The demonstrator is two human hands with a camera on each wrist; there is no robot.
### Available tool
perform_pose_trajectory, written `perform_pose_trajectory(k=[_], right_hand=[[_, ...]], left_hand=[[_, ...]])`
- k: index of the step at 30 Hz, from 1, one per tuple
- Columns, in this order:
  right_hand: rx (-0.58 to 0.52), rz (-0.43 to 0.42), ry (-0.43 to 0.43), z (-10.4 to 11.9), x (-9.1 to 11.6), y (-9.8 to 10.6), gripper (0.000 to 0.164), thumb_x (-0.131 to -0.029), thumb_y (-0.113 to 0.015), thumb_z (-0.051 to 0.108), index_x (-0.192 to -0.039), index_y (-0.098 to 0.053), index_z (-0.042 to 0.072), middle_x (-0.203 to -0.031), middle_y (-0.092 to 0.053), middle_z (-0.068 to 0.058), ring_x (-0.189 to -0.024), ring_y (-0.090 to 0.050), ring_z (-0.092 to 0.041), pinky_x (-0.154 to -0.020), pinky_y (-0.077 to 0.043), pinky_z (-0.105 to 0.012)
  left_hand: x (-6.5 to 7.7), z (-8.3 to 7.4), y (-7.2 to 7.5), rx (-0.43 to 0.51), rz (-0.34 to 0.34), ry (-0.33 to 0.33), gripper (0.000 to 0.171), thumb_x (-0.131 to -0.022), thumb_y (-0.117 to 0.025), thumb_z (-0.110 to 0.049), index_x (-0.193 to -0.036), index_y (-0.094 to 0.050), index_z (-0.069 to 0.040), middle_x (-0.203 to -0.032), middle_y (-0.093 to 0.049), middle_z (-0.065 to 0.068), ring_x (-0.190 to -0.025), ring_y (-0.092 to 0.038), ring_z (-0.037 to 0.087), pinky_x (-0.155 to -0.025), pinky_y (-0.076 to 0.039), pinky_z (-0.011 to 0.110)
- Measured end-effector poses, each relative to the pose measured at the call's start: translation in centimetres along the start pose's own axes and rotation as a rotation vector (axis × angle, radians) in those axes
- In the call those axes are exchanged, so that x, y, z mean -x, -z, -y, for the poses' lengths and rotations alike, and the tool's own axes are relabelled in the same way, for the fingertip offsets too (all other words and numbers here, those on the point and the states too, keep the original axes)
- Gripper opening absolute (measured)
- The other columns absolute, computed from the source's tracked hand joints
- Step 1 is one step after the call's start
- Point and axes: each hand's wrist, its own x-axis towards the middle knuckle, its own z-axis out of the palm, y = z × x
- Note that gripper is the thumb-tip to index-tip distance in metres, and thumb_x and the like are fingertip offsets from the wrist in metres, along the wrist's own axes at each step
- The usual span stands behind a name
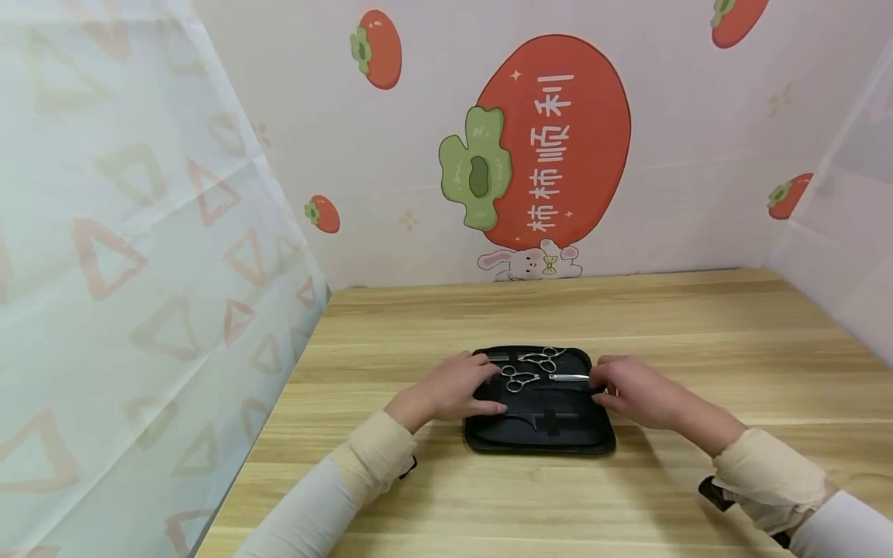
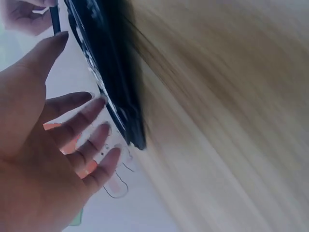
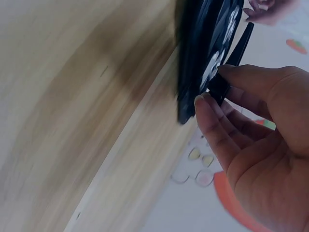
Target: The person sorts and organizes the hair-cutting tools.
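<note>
A black zip-edged case (image 1: 579, 440) lies spread flat on the table, with metal tools on its dark lining. Two pairs of scissors with ring handles, the upper scissors (image 1: 540, 359) and the lower scissors (image 1: 519, 378), sit in its upper half. My right hand (image 1: 631, 391) is at the case's right edge and pinches a slim black tool (image 3: 240, 46) between thumb and fingers; its exact kind I cannot tell. My left hand (image 1: 460, 387) rests over the case's left side, fingers spread and relaxed, its thumb (image 2: 54, 46) near the black tool's far end.
The wooden table (image 1: 391, 333) extends around the case. A patterned backdrop (image 1: 418, 139) with persimmon drawings stands behind it, and a pale curtain (image 1: 139, 271) hangs at the left. Inside the case, a dark strap (image 1: 551, 423) crosses the lower half.
</note>
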Motion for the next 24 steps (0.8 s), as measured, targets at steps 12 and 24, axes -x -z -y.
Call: perform_pose_trajectory(k=[12,24], right_hand=[[-0.083,0.028,0.026,3.1,-1.5,-0.8,0.006,-0.093,-0.075,0.007,-0.093,-0.072,0.011,-0.088,-0.056,0.008,-0.075,-0.051,-0.005,-0.065,-0.047,-0.026],[-0.191,-0.037,0.036,4.7,-2.6,-2.0,0.007,-0.094,-0.075,0.010,-0.101,-0.073,0.014,-0.093,-0.063,0.010,-0.079,-0.057,-0.002,-0.068,-0.052,-0.025]], left_hand=[[-1.4,-1.7,0.1,0.180,-0.120,-0.301,0.021,-0.105,-0.062,-0.031,-0.096,-0.075,-0.016,-0.075,-0.061,-0.014,-0.066,-0.051,-0.001,-0.066,-0.042,0.014],[-1.6,-2.7,0.1,0.291,-0.284,-0.363,0.011,-0.100,-0.069,-0.025,-0.101,-0.077,-0.017,-0.093,-0.073,-0.012,-0.078,-0.058,-0.007,-0.072,-0.048,0.011]])
